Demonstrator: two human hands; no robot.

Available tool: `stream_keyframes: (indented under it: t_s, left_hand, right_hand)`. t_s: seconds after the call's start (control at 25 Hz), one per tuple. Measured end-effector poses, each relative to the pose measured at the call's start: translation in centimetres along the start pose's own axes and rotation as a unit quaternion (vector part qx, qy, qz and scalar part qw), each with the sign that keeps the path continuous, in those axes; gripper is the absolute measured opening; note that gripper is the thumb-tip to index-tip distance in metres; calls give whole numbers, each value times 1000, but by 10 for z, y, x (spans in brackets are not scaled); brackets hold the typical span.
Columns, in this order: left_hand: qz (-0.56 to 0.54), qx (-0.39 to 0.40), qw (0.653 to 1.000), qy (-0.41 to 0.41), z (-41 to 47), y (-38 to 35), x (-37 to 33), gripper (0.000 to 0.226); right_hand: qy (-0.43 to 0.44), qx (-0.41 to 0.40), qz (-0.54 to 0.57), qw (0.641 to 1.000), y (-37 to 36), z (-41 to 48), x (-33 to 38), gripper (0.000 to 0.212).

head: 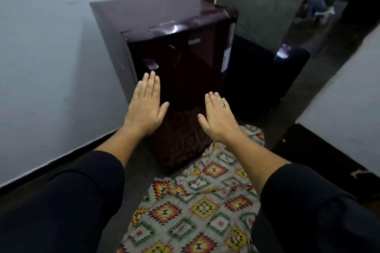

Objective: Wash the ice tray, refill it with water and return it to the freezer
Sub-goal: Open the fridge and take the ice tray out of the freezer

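A small dark maroon fridge (185, 51) stands against the pale wall, and its door is closed. A recessed handle (151, 63) sits near the door's upper left edge. My left hand (145, 107) is held flat and empty in front of the door, its fingertips just below that handle. My right hand (218, 118), wearing a ring, hovers flat and empty before the lower right part of the door. Both sleeves are black. No ice tray is in view.
A patterned cloth (195, 205) lies on the dark floor in front of the fridge. A dark bin-like object (267, 80) stands to the fridge's right. A pale wall (51, 68) runs along the left, another wall (345, 109) at the right.
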State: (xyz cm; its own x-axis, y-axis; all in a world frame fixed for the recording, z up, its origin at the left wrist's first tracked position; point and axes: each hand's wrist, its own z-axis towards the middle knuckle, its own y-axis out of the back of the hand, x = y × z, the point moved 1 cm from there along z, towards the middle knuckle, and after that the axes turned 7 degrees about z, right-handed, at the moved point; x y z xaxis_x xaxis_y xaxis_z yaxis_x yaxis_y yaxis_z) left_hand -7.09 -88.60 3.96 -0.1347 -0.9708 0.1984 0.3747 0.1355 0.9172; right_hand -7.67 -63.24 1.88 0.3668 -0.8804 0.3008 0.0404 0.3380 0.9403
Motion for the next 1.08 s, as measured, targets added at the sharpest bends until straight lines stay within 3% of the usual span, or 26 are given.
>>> stream_keyframes:
  t_s: [0.28, 0.44, 0.56, 0.68, 0.8, 1.08]
  left_hand:
    - [10, -50, 997, 50, 68, 34, 66, 77]
    - [19, -51, 996, 67, 107, 42, 85, 79]
    - [24, -36, 996, 77, 124, 40, 97, 77]
    - [19, -17, 997, 73, 134, 32, 106, 75]
    - [6, 9, 998, 54, 139, 26, 114, 82]
    - [3, -11, 1000, -11, 141, 17, 133, 79]
  right_hand:
    - [48, -29, 177, 983, 31, 95, 54, 73]
    - [3, 18, 376, 927, 31, 145, 65, 66]
    - [-44, 33, 478, 876, 17, 180, 69, 46]
    - [-96, 57, 525, 843, 2, 201, 77, 32]
    - [-122, 87, 528, 836, -13, 210, 90, 39]
    - [-175, 81, 551, 812, -22, 215, 108, 39]
